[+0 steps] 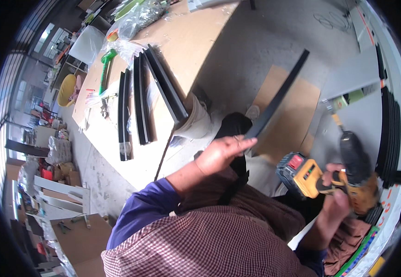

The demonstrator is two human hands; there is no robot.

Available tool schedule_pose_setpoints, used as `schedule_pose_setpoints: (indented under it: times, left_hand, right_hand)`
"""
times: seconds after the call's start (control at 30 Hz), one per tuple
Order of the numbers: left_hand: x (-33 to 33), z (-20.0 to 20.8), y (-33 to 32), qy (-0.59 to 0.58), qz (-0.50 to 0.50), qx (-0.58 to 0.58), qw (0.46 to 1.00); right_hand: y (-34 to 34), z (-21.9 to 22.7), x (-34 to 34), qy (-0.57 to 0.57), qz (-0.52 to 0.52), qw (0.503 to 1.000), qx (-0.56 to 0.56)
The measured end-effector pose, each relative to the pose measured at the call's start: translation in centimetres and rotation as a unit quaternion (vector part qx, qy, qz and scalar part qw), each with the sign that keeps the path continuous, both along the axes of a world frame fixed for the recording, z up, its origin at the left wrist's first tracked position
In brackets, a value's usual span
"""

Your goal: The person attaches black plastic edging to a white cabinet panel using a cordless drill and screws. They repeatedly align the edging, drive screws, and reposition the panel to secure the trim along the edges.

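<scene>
My left hand (221, 153) has hold of the near end of a black strip (279, 97), its fingers almost straight and laid along it; I can't make out how my thumb sits. The strip is long, narrow and straight, dark all over with a slight sheen, and it slants up and away from those fingers toward the right. My right hand (338, 203) is curled closed around the handle of a cordless drill (355, 159), yellow and black, with a chunky battery pack toward my left hand and a slim bit pointing away from me. Ahead and to the left of my left hand stands a table (200, 37) with a pale tan top, bearing three black channels (166, 87) side by side, a green mallet (104, 69) beyond them and clear plastic bags (140, 21) farther off. A white bucket (196, 122) stands by the table's edge, just beyond my left hand. Under the strip, a brown sheet (290, 108) lies on the grey floor (274, 30). Past my right hand, more dark strips (391, 134) stand stacked against pale panels; far left, the workshop is cluttered with boxes and boards.
</scene>
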State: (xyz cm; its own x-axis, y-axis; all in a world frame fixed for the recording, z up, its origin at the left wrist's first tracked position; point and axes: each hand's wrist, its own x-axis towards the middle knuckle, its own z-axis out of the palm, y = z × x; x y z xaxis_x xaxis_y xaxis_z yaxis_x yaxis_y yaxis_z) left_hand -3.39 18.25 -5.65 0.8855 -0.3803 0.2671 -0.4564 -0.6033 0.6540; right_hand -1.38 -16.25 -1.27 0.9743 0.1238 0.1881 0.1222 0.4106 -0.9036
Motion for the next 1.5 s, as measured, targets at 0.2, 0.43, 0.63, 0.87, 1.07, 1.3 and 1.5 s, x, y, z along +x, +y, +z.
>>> schedule_pose_setpoints:
  times: [0.2, 0.43, 0.63, 0.87, 1.07, 1.3, 1.5]
  left_hand:
    - [-0.1, 0.1, 0.1, -0.015, 0.007, 0.006, 1.0]
    - [-0.1, -0.2, 0.1, -0.032, 0.027, 0.009, 0.999]
    - [0.2, -0.1, 0.8, 0.021, 0.002, -0.047, 0.999]
    - [0.3, 0.0, 1.0, 0.029, 0.013, -0.035, 0.999]
    - [0.5, -0.3, 0.6, 0.03, 0.019, -0.01, 0.999]
    - [0.6, 0.1, 0.0, 0.014, 0.03, -0.017, 0.999]
    - [0.6, -1.1, -0.1, 0.003, 0.04, -0.057, 0.998]
  right_hand:
    - [7.9, 12.8, 10.9, -0.041, 0.099, 0.992, -0.06]
    - [29.1, 13.8, 20.8, -0.104, 0.118, 0.987, 0.026]
    - [39.6, 12.3, 23.9, -0.135, 0.116, 0.984, 0.013]
    - [44.9, 9.9, 25.0, -0.14, 0.115, 0.983, -0.019]
    - [44.9, 9.4, 26.1, -0.16, 0.113, 0.974, -0.117]
    - [32.9, 5.2, 29.5, -0.328, 0.063, 0.858, -0.39]
    - [13.8, 0.2, 37.1, -0.149, -0.179, 0.539, -0.81]
